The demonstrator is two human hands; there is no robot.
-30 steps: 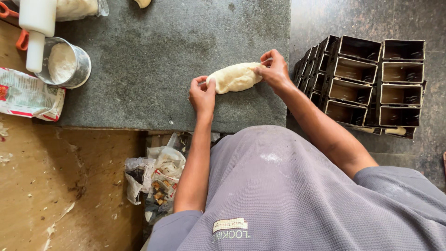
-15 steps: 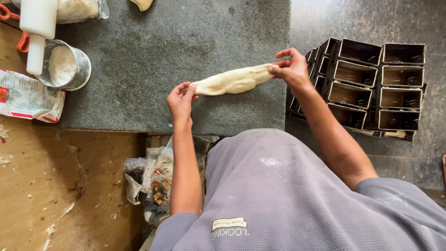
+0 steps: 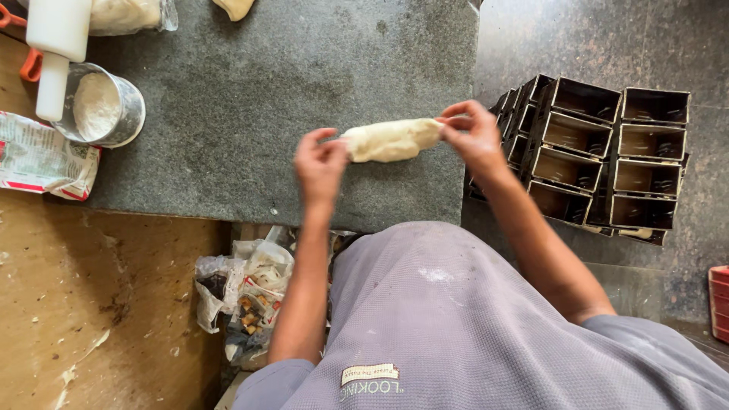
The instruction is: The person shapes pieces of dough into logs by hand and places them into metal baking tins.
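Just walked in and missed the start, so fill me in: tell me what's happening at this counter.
A person in a grey shirt holds a log of pale dough by its ends, left hand at one end, right hand at the other, over a dark stone slab. To the right stand empty dark loaf tins in rows. At the left lie a white rolling pin and a metal cup of flour.

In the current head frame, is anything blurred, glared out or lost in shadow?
Head view: even daylight, no harsh glare; the dough log and both hands, left hand and right hand, are slightly soft from motion; the loaf tins are sharp but dark inside; the stone slab and flour tin read clearly.
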